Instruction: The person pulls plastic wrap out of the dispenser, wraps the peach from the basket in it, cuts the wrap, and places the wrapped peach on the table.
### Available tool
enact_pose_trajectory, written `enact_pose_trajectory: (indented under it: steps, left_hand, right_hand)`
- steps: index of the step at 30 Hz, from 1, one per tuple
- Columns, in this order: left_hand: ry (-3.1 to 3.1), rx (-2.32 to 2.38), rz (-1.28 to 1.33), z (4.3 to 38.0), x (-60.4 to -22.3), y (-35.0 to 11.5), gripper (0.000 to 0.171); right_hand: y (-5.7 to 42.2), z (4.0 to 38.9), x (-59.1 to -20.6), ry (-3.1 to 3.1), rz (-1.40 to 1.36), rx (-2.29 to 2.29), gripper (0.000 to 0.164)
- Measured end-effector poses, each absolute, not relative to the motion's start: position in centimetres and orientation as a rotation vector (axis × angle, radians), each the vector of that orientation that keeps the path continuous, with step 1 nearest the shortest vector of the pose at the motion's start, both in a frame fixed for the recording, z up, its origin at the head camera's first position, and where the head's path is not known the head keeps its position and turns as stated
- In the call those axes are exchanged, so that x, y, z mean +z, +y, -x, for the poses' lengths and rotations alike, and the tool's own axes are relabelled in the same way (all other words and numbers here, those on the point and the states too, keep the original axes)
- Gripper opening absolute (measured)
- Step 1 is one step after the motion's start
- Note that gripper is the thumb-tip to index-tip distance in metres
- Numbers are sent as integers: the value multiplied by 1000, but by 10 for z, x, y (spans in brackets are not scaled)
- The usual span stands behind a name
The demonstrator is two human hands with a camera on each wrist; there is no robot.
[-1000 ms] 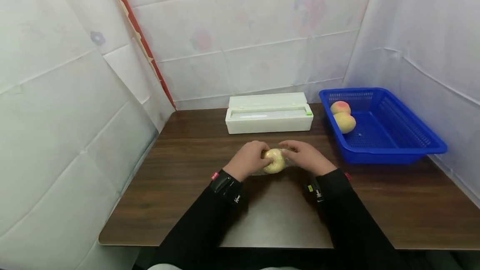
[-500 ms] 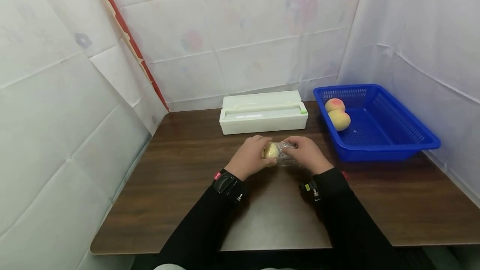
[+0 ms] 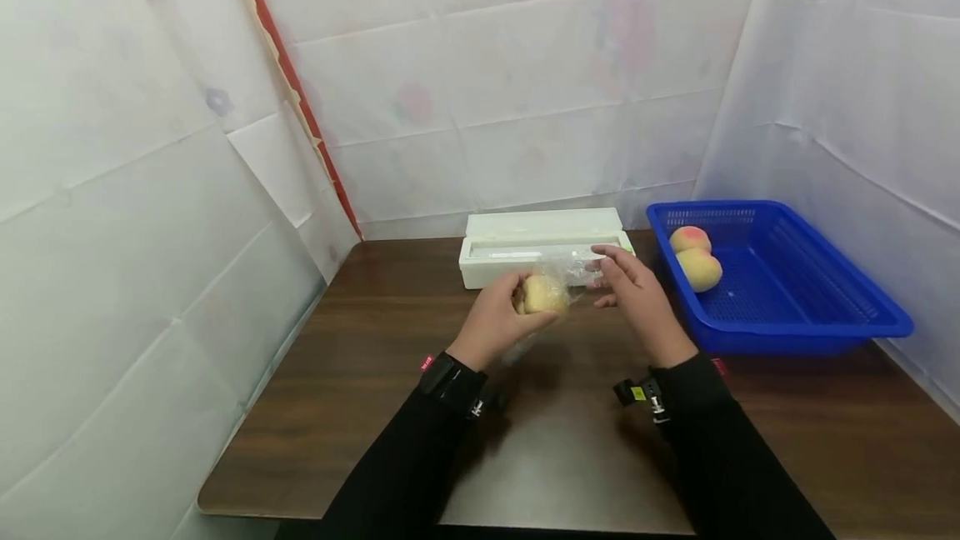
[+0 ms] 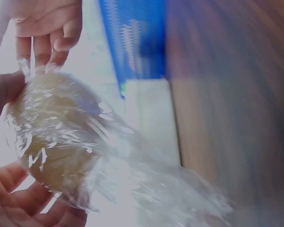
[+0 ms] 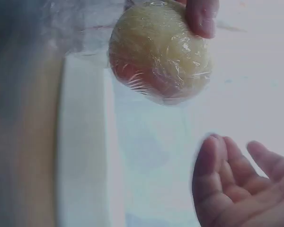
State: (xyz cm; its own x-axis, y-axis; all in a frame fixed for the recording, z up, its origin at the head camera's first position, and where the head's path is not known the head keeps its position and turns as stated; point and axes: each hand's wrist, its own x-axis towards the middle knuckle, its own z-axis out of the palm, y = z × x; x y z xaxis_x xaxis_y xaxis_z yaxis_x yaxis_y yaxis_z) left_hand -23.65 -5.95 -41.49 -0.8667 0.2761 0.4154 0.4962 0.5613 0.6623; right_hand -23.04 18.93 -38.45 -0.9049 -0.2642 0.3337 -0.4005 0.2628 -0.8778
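Currently the left hand (image 3: pixel 495 319) holds one peach (image 3: pixel 542 294) lifted off the worktop (image 3: pixel 375 373), its fingers (image 5: pixel 201 19) curled round the fruit, which is covered in clear plastic wrap (image 4: pixel 146 184). The right hand (image 3: pixel 633 294) hovers just beside it with fingers (image 5: pixel 217 165) relaxed and spread, gripping nothing, though their tips look close to the loose film on the far side of the peach. A tail of wrap hangs below the left fingers, unsealed. My judgement is that this loose tail could snag or peel back, since nothing pins it down, and the slick film could let the peach slip out of a one-handed grip. Counting: one wrapped peach between the hands, two bare peaches (image 3: pixel 697 261) in the single blue basket (image 3: pixel 825 307) off beyond the right fingers, and one white wrap dispenser (image 3: pixel 510 252) just past both hands.
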Motion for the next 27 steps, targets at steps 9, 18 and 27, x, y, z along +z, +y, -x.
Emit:
enact_pose_trajectory:
  steps: [9, 18, 27]
  left_hand:
    - [-2434, -1323, 776, 254, -362, -59, 68]
    - [-2415, -1297, 887, 252, -348, -64, 72]
    - [-2401, -1159, 997, 259, -348, -56, 69]
  right_hand:
    - [178, 235, -320, -2560, -854, 1409, 87]
    - [162, 232, -314, -2356, -825, 1375, 48]
    - [168, 230, -310, -2354, -814, 1321, 44]
